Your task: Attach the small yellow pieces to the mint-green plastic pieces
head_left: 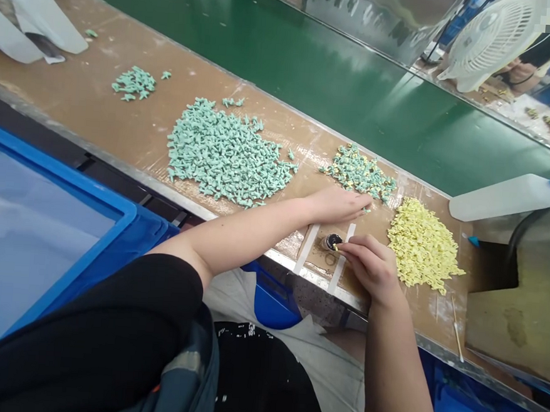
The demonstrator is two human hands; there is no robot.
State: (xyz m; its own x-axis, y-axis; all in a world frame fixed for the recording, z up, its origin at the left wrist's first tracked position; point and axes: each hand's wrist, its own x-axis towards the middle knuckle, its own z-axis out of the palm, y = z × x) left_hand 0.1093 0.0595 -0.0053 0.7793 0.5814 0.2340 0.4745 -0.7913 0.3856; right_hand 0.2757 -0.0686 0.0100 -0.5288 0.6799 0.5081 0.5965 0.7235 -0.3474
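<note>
My left hand (338, 204) reaches across the brown worktop (121, 120) to the near edge of a small pile of teal-and-yellow pieces (359, 172), fingers stretched toward it. My right hand (369, 263) is pinched on a small yellow piece, its tip held at a little round dark pot (332, 240). The pot sits between two white tape strips (307, 246). A heap of yellow pieces (420, 244) lies just right of my right hand. A large heap of teal pieces (224, 155) lies to the left of my left arm.
A smaller teal cluster (133, 83) lies far left. A green conveyor belt (313, 64) runs behind the worktop. A white squeeze bottle (506, 197) lies at right, a white fan (491, 39) beyond. A blue crate (67, 216) stands at my left.
</note>
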